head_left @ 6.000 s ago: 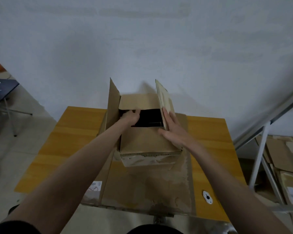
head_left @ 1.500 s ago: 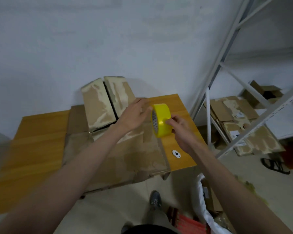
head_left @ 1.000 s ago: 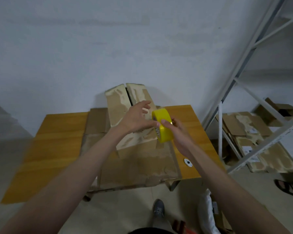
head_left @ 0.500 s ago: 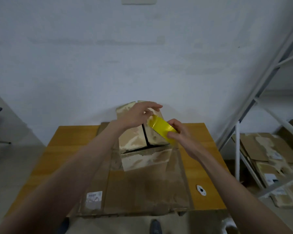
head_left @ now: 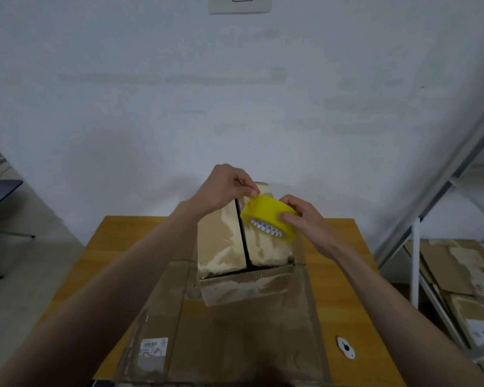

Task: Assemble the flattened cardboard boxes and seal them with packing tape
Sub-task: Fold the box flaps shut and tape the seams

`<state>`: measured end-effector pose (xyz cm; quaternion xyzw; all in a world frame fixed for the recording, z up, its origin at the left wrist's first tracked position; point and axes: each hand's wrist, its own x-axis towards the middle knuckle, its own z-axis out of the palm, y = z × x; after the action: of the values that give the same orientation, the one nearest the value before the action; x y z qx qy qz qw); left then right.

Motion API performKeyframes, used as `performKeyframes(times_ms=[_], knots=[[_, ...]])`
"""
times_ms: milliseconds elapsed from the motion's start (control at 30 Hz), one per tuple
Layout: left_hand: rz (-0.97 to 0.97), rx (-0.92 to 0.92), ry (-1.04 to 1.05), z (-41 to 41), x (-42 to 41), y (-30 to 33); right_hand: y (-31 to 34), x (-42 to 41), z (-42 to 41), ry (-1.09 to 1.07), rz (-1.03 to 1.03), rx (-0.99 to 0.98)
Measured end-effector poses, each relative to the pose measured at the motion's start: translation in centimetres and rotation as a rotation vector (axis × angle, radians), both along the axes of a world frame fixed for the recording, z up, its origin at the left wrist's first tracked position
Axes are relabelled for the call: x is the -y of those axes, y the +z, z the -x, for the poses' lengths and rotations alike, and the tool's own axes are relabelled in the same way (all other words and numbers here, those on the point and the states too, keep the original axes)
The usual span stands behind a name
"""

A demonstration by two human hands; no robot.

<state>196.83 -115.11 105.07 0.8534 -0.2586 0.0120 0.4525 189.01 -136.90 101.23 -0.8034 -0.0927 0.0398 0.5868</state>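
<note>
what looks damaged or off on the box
The box top flaps are scuffed, with pale patches where the surface has torn away, and a dark gap runs between them, untaped. The tape roll is held just above.

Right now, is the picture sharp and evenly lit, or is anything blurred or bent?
Head view: dim, flat light; the tape roll and both hands are fairly sharp; the shelving frame at the right edge leans from wide-angle distortion; the near forearms are soft.

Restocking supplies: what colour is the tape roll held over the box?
Yellow tape roll, with a white zigzag-patterned inner core; the head view shows it.
</note>
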Motion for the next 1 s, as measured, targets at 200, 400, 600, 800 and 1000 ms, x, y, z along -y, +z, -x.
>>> performKeyframes(times_ms=[200,400,600,800,1000], knots=[[-0.058,-0.017,0.098,-2.0,0.1,0.0,0.6,0.3,-3.4,0.002,0.099,-0.031],[-0.051,-0.11,0.091,-4.0,-0.2,1.2,0.6,0.5,-5.7,-0.141,0.144,-0.016],[-0.063,-0.283,-0.012,-5.1,0.2,1.5,0.4,0.5,-6.8,-0.146,0.085,-0.119],[0.052,-0.399,0.089,-6.0,0.1,0.9,-0.6,0.1,-7.7,-0.13,0.061,-0.185],[0.271,-0.451,0.242,-6.9,0.0,0.6,-1.1,-0.8,-7.7,-0.101,-0.104,-0.255]])
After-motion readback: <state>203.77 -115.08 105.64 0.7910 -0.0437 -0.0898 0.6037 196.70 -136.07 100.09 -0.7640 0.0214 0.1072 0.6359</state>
